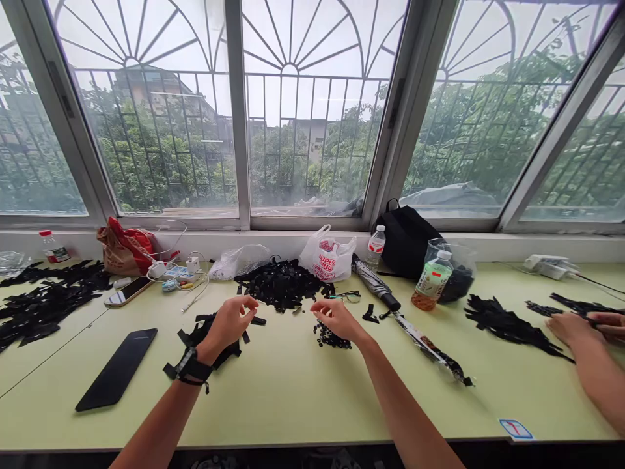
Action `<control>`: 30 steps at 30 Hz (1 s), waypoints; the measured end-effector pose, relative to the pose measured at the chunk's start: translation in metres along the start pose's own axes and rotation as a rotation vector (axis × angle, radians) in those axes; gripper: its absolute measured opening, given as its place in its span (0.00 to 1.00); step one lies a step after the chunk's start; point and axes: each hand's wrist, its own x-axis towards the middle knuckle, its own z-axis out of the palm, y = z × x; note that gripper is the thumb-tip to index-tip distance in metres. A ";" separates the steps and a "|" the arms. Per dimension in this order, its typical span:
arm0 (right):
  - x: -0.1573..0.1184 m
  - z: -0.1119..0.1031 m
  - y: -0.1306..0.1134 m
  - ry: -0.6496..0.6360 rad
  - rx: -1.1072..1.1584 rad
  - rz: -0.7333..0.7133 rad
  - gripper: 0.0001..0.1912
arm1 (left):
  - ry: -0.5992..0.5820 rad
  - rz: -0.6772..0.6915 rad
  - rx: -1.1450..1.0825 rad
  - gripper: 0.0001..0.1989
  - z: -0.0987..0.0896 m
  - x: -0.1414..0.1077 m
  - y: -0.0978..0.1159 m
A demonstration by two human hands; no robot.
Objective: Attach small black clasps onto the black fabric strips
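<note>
My left hand [234, 322], with a black watch on its wrist, hovers over a pile of short black strips [227, 352]. Its fingers are loosely curled, with a gap between thumb and fingertips. One black strip [258, 321] shows just beside the thumb; I see no contact. Across from it, my right hand [336, 317] is above a small heap of black rings [332, 337]. Its fingers are bent together toward the thumb, and whatever may be between the tips is too small to make out. Behind both hands lies a larger heap of black pieces [283, 283].
A dark phone [117, 370] lies at left, another phone [129, 291] behind it. A white plastic bag [327, 254], an umbrella [375, 284] and a drink bottle [432, 281] stand or lie further back. At right, a co-worker's hands [581, 329] handle black strips.
</note>
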 end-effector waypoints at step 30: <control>-0.002 0.046 -0.019 -0.125 -0.232 -0.197 0.08 | -0.127 -0.232 -0.659 0.17 0.059 0.008 0.003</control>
